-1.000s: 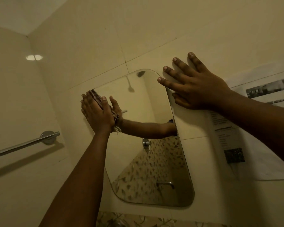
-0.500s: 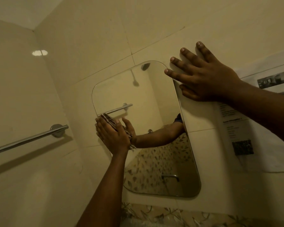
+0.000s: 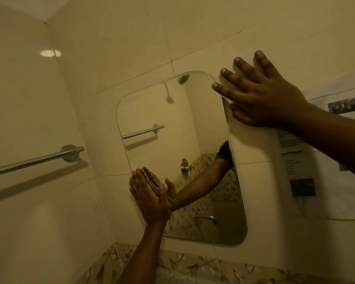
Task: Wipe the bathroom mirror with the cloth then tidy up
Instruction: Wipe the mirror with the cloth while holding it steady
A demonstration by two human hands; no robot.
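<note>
A rounded rectangular mirror (image 3: 195, 124) hangs on the cream tiled wall. My left hand (image 3: 148, 199) presses a striped cloth (image 3: 150, 178) flat against the mirror's lower left edge, fingers straight; only a strip of the cloth shows past the fingers. My right hand (image 3: 260, 95) lies flat on the wall tile at the mirror's upper right corner, fingers spread, the forefinger tip at the mirror's edge. The glass reflects my left arm, a towel rail, a shower head and taps.
A chrome towel rail (image 3: 35, 160) is fixed to the left wall. A printed paper notice (image 3: 307, 167) is stuck to the wall right of the mirror, under my right forearm. A leaf-patterned tile band (image 3: 193, 265) runs below the mirror.
My left hand has slid the cloth down the mirror's left side from near the top to the lower part. The right hand has stayed flat by the upper right corner.
</note>
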